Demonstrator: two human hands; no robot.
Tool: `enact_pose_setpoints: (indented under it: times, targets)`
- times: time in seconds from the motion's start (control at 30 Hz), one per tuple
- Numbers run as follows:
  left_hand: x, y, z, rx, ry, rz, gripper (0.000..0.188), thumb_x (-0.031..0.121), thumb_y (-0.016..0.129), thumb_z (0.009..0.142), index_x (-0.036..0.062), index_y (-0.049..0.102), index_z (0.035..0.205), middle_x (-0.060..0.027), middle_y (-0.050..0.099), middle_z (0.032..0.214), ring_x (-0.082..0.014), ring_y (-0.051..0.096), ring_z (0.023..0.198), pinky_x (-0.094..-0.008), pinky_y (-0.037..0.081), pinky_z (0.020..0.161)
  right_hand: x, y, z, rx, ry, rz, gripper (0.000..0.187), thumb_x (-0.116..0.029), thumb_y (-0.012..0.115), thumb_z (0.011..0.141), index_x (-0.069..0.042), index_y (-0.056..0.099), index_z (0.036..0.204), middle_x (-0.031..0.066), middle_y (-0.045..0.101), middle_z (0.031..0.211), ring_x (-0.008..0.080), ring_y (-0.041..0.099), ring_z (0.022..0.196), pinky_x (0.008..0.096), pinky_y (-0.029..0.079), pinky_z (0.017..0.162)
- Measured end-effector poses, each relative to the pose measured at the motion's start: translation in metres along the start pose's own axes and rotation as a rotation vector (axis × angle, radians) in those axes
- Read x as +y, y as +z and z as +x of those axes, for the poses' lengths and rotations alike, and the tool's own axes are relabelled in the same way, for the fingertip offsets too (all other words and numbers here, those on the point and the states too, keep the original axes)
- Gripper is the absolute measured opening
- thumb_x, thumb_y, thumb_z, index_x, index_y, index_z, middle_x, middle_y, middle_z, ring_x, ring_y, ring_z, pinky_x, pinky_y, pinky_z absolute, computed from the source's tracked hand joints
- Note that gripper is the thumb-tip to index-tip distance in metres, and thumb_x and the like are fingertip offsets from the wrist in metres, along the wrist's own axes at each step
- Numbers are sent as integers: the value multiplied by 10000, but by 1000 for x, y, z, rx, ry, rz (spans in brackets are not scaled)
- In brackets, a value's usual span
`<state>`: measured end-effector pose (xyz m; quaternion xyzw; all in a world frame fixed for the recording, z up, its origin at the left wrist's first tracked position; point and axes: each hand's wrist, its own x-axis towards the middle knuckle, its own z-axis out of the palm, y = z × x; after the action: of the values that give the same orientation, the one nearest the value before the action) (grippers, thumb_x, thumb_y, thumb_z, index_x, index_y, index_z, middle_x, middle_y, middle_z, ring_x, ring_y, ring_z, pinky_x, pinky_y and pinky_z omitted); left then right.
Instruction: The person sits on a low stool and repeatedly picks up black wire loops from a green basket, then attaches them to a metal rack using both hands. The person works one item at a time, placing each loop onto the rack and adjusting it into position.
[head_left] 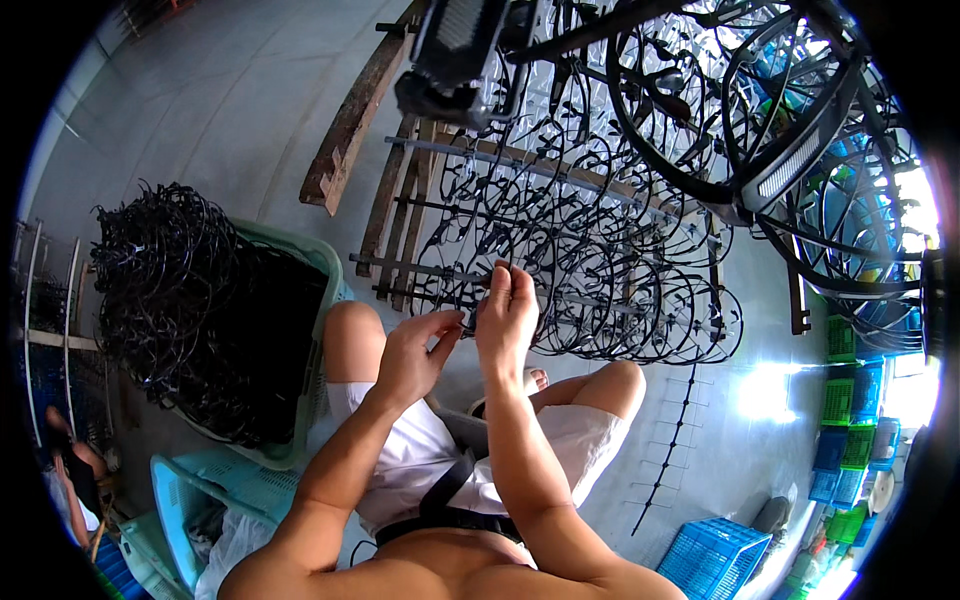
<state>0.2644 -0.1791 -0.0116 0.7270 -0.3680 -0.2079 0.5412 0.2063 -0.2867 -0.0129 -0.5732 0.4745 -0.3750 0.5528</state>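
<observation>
In front of me stands a rack point(410, 263) of horizontal bars, hung densely with thin black curved pieces point(590, 250) that form loops. My right hand point(508, 315) is raised at the near side of the rack, fingertips pinched together by the bars at a small dark part. What exactly it grips is too small to make out. Lower and to the left, my left hand point(410, 355) has its thumb and forefinger drawn close together near the lowest loops. Anything between them is too small to name.
A pale green basket point(325, 275) heaped with black curved strips point(165, 270) stands at my left, with a turquoise basket point(180, 520) nearer. A blue crate point(715, 560) and a black rod with thin cross-wires point(672, 445) lie right. Wooden beams point(365, 100) extend behind. Another person point(78, 475) sits far left.
</observation>
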Motion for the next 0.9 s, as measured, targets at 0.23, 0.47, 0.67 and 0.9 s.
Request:
enact_pose_setpoints:
  times: [0.23,0.47,0.67,0.9]
  targets:
    - [-7,-7,4,-41,126,142,140,37,679,778,36,697,916,-112,692,913,-274,655,846,-349,505,770,21,26,15,3,49,51,294,-200,468,980,52,582,1081,111,617,792,175,539,685,301,456,657]
    - [-14,-4,1,-5,140,132,123,34,695,760,35,707,882,-105,691,950,-278,658,865,-346,514,776,15,27,10,-39,57,333,282,-197,471,991,27,584,1119,-3,560,750,38,420,600,189,353,528]
    - [-12,-5,5,32,113,83,136,17,717,735,40,708,869,-93,689,909,-238,662,821,-314,522,731,14,11,-10,-127,101,527,264,-164,458,999,9,552,1176,-16,561,823,19,426,611,168,358,534]
    - [-29,12,-1,70,31,-162,153,6,680,816,18,689,968,-60,699,921,-144,652,853,-256,512,755,57,-3,-38,-183,13,640,323,-68,473,977,38,450,1281,54,569,1083,92,526,907,227,431,825]
